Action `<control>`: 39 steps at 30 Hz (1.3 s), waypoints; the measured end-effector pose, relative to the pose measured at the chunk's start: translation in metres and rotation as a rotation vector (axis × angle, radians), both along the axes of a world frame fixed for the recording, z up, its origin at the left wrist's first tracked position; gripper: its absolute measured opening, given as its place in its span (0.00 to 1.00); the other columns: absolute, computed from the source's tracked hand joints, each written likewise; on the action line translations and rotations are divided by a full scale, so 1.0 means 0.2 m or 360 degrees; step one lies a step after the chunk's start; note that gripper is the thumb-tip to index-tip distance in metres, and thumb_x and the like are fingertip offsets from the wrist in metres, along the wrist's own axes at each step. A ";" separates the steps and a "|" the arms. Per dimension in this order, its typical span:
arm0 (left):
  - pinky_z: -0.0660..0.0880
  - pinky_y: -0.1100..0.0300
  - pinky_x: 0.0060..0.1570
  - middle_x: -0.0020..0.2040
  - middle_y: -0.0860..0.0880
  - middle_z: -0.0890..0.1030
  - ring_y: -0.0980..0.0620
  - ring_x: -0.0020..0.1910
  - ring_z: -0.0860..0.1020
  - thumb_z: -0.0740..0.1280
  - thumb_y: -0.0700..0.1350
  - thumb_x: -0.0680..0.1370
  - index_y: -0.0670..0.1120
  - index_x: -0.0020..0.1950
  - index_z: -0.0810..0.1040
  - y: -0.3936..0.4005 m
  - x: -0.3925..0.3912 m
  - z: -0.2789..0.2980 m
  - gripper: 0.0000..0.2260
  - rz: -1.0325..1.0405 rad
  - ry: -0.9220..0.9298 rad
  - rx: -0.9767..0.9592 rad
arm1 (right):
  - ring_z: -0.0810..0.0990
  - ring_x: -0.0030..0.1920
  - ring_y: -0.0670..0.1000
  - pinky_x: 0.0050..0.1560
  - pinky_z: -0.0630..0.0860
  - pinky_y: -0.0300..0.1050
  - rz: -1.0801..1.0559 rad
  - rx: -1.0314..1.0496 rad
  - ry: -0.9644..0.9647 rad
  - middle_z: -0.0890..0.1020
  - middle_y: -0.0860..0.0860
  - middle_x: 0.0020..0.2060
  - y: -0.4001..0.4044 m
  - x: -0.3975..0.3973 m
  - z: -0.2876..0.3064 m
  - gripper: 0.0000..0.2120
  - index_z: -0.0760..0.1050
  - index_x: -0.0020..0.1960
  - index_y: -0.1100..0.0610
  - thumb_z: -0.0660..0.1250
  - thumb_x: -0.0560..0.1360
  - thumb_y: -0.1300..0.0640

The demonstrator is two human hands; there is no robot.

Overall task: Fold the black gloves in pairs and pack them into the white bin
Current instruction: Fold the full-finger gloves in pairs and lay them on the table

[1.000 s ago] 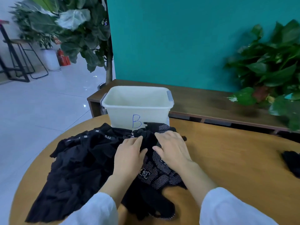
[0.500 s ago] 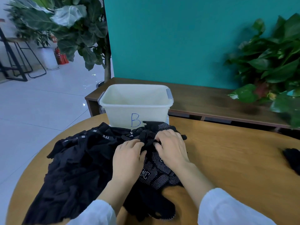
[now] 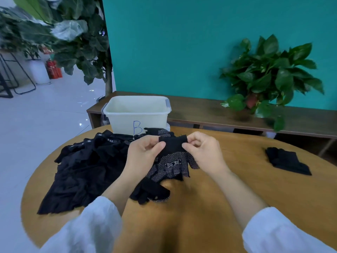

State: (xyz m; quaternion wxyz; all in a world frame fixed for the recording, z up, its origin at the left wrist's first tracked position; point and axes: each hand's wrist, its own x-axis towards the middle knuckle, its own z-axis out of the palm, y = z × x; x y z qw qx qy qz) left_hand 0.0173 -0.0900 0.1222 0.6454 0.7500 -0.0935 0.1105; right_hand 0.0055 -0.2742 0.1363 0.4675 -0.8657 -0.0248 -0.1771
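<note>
While both hands pinch the plain black cuff of a dotted glove (image 3: 170, 161), thumb against forefinger at either end, the step in hand looks like taking one glove up and squaring it before it is paired and folded. The left hand (image 3: 144, 152) nips the cuff's left corner and the right hand (image 3: 204, 150) its right corner, so each grip is narrow and closed on cloth, with the remaining fingers loosely curled. Between them the cuff is stretched flat and raised, and the glove's palm, with its white dots and label, hangs down toward the round wooden table (image 3: 237, 189). Both forearms reach forward from white sleeves, wrists slightly raised.

Next, I judge, a matching glove must be drawn from the black pile (image 3: 87, 170) lying under and to the left of the hands, laid on this one, and folded. Another dotted glove (image 3: 151, 193) lies just below the held one. Beyond the pile stands the white bin (image 3: 138, 114), marked B, with nothing visible inside. Well apart on the right lies a small black bundle (image 3: 286, 160), possibly a finished pair.
</note>
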 end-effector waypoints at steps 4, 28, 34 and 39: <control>0.79 0.57 0.54 0.43 0.49 0.86 0.50 0.48 0.84 0.73 0.41 0.75 0.45 0.48 0.85 -0.07 -0.13 0.13 0.03 -0.0041 0.0047 -0.0072 | 0.79 0.34 0.45 0.41 0.77 0.42 0.0051 0.0353 0.0004 0.82 0.47 0.33 -0.10 -0.17 0.10 0.09 0.78 0.38 0.52 0.73 0.72 0.63; 0.81 0.55 0.49 0.41 0.49 0.86 0.49 0.44 0.84 0.71 0.43 0.77 0.45 0.48 0.85 -0.40 -0.43 0.29 0.04 -0.0320 -0.0133 -0.0028 | 0.81 0.49 0.44 0.52 0.76 0.37 0.0201 0.0369 -0.0375 0.84 0.47 0.45 -0.25 -0.51 0.23 0.11 0.82 0.47 0.51 0.69 0.75 0.67; 0.78 0.51 0.49 0.46 0.39 0.85 0.44 0.44 0.82 0.68 0.42 0.79 0.41 0.50 0.84 -0.38 -0.40 0.27 0.07 -0.0702 0.0092 -0.0154 | 0.78 0.55 0.41 0.49 0.70 0.33 0.0045 0.0474 -0.0095 0.82 0.46 0.52 -0.37 -0.50 0.19 0.18 0.74 0.61 0.54 0.73 0.74 0.55; 0.77 0.41 0.56 0.46 0.40 0.85 0.42 0.46 0.82 0.70 0.41 0.78 0.43 0.50 0.85 -0.39 -0.35 0.21 0.05 -0.0605 0.0150 -0.0135 | 0.78 0.31 0.42 0.34 0.73 0.34 0.0246 0.0604 -0.0089 0.79 0.46 0.28 -0.42 -0.53 0.16 0.15 0.74 0.32 0.57 0.70 0.75 0.66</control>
